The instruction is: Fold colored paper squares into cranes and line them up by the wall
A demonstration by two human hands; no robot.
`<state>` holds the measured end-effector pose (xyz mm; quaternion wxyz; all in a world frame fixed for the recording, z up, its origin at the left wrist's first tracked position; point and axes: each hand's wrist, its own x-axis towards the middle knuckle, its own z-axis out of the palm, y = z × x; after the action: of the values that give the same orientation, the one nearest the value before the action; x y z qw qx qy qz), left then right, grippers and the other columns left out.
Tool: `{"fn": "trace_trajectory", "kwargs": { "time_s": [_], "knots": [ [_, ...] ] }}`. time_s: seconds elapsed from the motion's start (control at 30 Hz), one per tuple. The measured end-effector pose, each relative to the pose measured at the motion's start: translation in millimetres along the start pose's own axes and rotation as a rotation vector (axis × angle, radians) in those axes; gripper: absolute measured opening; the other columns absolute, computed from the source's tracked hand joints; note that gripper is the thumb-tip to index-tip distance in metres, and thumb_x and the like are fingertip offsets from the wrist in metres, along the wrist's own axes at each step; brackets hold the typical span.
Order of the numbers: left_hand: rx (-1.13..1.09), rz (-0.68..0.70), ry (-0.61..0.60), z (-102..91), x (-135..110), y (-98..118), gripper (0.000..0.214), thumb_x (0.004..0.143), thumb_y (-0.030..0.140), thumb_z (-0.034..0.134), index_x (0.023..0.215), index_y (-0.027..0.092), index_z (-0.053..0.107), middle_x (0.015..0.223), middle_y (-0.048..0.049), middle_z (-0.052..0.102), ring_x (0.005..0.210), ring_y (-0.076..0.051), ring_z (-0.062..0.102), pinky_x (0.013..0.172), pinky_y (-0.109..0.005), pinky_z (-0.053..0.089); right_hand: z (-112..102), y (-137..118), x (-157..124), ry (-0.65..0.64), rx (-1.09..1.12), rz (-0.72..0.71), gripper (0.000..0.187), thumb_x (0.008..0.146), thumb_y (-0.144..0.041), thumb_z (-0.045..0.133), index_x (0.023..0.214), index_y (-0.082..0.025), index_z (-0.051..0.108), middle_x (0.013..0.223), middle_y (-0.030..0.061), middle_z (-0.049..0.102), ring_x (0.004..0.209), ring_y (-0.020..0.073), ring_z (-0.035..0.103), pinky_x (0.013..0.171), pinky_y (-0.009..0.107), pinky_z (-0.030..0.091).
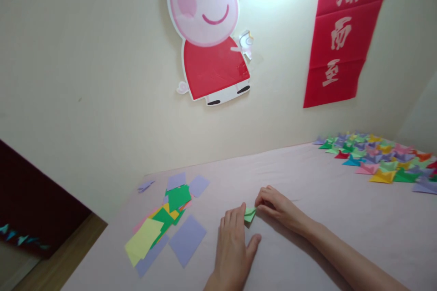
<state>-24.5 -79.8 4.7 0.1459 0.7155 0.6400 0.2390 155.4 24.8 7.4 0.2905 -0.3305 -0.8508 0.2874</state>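
A small piece of light green folded paper [249, 214] lies on the pale pink cloth between my two hands. My left hand [233, 241] rests flat over its left part, fingers stretched out and thumb apart. At its right corner, the thumb and fingers of my right hand [275, 204] are pinched together on the paper's edge. The part of the paper under my left fingers is hidden.
Loose sheets of coloured paper, among them a purple square [187, 241] and a yellow sheet [143, 238], lie to the left. Several rows of folded paper shapes [382, 176] stand at the back right. A wall with a pig cutout [215, 70] and a red banner [336, 49] rises behind.
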Motion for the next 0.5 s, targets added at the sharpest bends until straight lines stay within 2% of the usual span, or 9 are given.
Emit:
{"fn": "trace_trajectory", "kwargs": {
  "time_s": [0.1, 0.17, 0.23, 0.33, 0.4, 0.5],
  "knots": [
    [-0.101, -0.052, 0.016, -2.0, 12, 10, 0.057, 0.087, 0.025, 0.051, 0.142, 0.015, 0.042, 0.124, -0.0132, 0.062, 0.116, -0.028, 0.053, 0.103, -0.041, 0.036, -6, -5, 5, 0.01, 0.153, 0.095, 0.015, 0.088, -0.027, 0.051, 0.076, -0.02, 0.057, 0.08, 0.0024, 0.06, 0.08, 0.0182, 0.053, 0.074, 0.029, 0.043],
    [-0.229, -0.109, -0.035, -2.1, 16, 18, 0.053, 0.091, 0.025, 0.045, 0.143, 0.018, 0.041, 0.116, -0.0103, 0.066, 0.11, -0.025, 0.058, 0.097, -0.036, 0.041, -10, -8, 10, -0.062, 0.232, 0.176, 0.016, 0.088, -0.029, 0.048, 0.079, -0.019, 0.056, 0.075, 0.0007, 0.059, 0.072, 0.0161, 0.054, 0.067, 0.026, 0.043],
    [-0.275, -0.117, -0.065, -0.7, 15, 22, 0.052, 0.09, 0.026, 0.045, 0.142, 0.02, 0.041, 0.12, -0.0093, 0.065, 0.112, -0.024, 0.057, 0.098, -0.035, 0.041, -13, -9, 16, -0.142, 0.243, 0.203, 0.016, 0.087, -0.028, 0.048, 0.08, -0.018, 0.058, 0.07, -0.0004, 0.06, 0.067, 0.0146, 0.055, 0.063, 0.024, 0.043],
    [-0.143, -0.07, 0.034, 0.9, 10, 20, 0.064, 0.085, 0.027, 0.054, 0.145, 0.015, 0.036, 0.143, -0.0144, 0.047, 0.132, -0.028, 0.039, 0.109, -0.04, 0.03, -13, -5, 27, -0.216, 0.174, 0.2, 0.012, 0.08, -0.022, 0.053, 0.075, -0.016, 0.062, 0.068, 0.0004, 0.064, 0.064, 0.014, 0.055, 0.06, 0.022, 0.041],
    [-0.07, -0.014, 0.09, -1.0, 8, 13, 0.069, 0.082, 0.023, 0.058, 0.146, 0.014, 0.033, 0.148, -0.0157, 0.038, 0.137, -0.029, 0.031, 0.111, -0.044, 0.027, -11, -1, 35, -0.251, 0.107, 0.194, 0.01, 0.076, -0.018, 0.056, 0.072, -0.016, 0.065, 0.068, 0.0015, 0.067, 0.063, 0.0143, 0.056, 0.058, 0.022, 0.039],
    [-0.091, 0.198, -0.03, -7.5, 14, 2, 0.042, 0.082, 0.013, 0.055, 0.123, 0.021, 0.054, 0.134, -0.0091, 0.052, 0.124, -0.025, 0.043, 0.105, -0.042, 0.035, -6, 0, 44, -0.262, 0.02, 0.171, 0.013, 0.073, -0.013, 0.058, 0.077, -0.017, 0.069, 0.069, 0.0018, 0.069, 0.064, 0.0154, 0.058, 0.058, 0.023, 0.039]
  ]
}}
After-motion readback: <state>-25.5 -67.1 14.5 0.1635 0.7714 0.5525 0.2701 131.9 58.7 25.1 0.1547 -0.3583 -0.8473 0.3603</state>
